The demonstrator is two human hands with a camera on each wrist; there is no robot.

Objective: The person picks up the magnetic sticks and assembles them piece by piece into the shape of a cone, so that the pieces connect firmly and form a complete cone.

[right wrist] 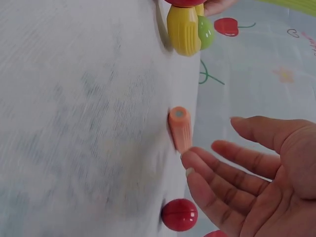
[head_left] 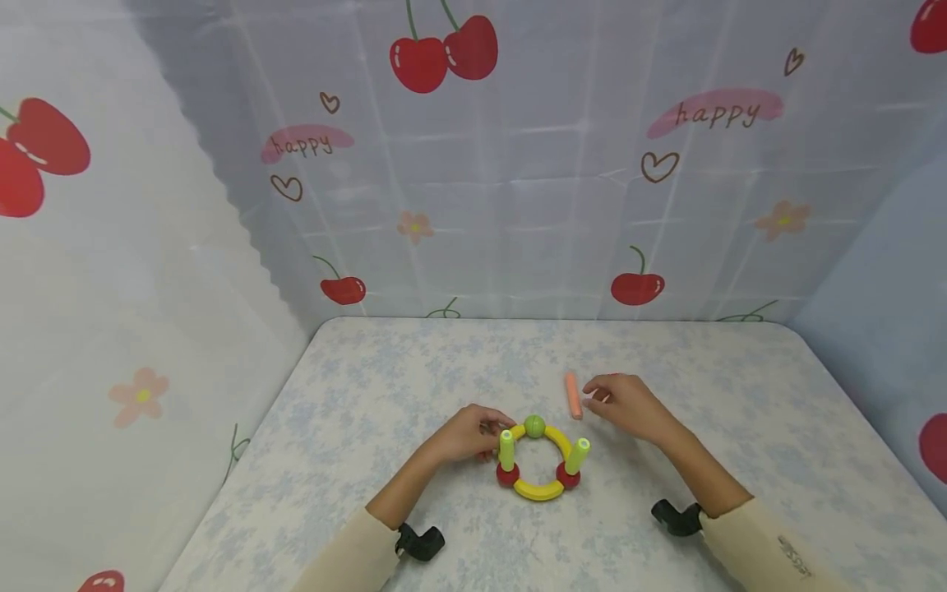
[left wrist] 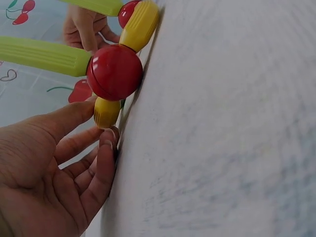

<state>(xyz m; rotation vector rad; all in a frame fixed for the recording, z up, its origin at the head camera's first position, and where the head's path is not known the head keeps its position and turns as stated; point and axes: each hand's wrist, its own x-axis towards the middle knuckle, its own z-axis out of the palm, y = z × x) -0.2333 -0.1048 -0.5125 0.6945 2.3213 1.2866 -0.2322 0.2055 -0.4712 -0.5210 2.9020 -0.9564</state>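
A ring of curved yellow rods (head_left: 538, 491) and balls lies on the table, made of toy building pieces. It has a green ball (head_left: 534, 426) at the far side and two red balls (head_left: 507, 474) at the near side. From each red ball a light-green stick (head_left: 506, 450) rises. My left hand (head_left: 468, 433) is at the ring's left, its thumb and fingers pinching the yellow piece (left wrist: 106, 113) there. To the right of an orange stick (head_left: 573, 395) hovers my right hand (head_left: 627, 406), fingers loosely bent and holding nothing; its fingertips come close to the stick (right wrist: 180, 131).
A loose red ball (right wrist: 179, 215) lies beyond the orange stick in the right wrist view; my right hand mostly hides it in the head view. The table (head_left: 414, 353) has a pale floral cover. Cherry-printed curtains (head_left: 473, 164) stand behind and at both sides.
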